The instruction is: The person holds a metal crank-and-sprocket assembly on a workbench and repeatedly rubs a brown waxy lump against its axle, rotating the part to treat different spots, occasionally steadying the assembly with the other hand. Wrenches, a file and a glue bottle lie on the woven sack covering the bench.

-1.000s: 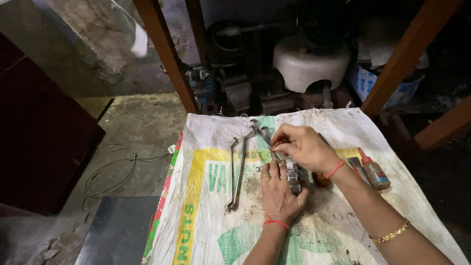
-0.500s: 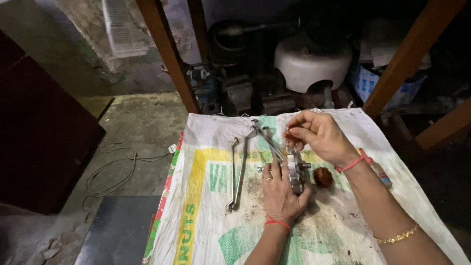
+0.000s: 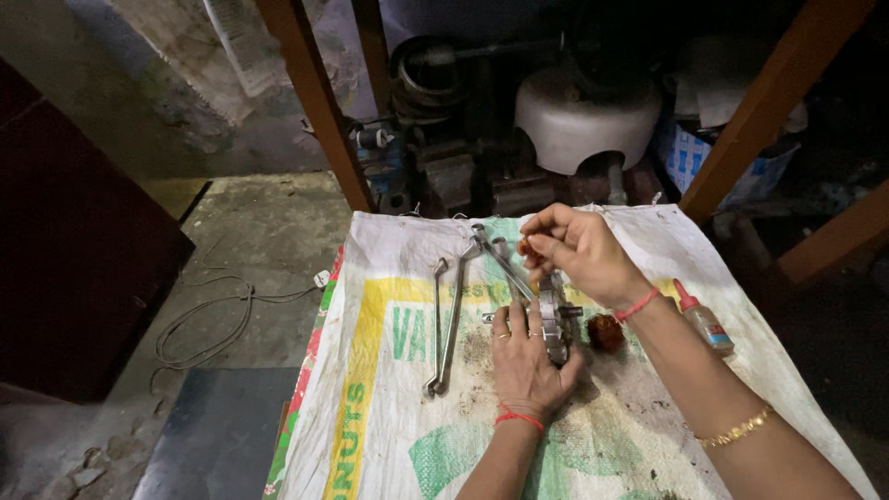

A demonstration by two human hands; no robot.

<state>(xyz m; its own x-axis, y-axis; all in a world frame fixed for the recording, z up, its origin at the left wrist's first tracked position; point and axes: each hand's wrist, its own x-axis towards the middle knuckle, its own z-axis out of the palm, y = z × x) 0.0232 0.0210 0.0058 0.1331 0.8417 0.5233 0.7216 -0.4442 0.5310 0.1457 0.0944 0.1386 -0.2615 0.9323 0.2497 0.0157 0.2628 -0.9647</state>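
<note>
My left hand (image 3: pixel 524 359) lies flat on a white printed sack (image 3: pixel 389 407), its fingers against a round metal part (image 3: pixel 556 319) that stands on edge with a short shaft sticking out. My right hand (image 3: pixel 579 252) is raised just above that part, fingertips pinched on a small reddish-brown piece (image 3: pixel 528 247). A dark red-brown rounded part (image 3: pixel 605 331) rests on the sack under my right wrist. Long steel wrenches (image 3: pixel 448 326) lie side by side to the left of my hands.
A small squeeze bottle with a red tip (image 3: pixel 704 319) lies at the sack's right edge. Behind stand wooden posts (image 3: pixel 315 102), a white rounded housing (image 3: pixel 583 120) and dark machinery. A cable (image 3: pixel 213 319) coils on the concrete floor at left.
My right hand has lifted off the metal part and moved up and away with the small reddish piece in its fingertips. The left hand has stayed in place.
</note>
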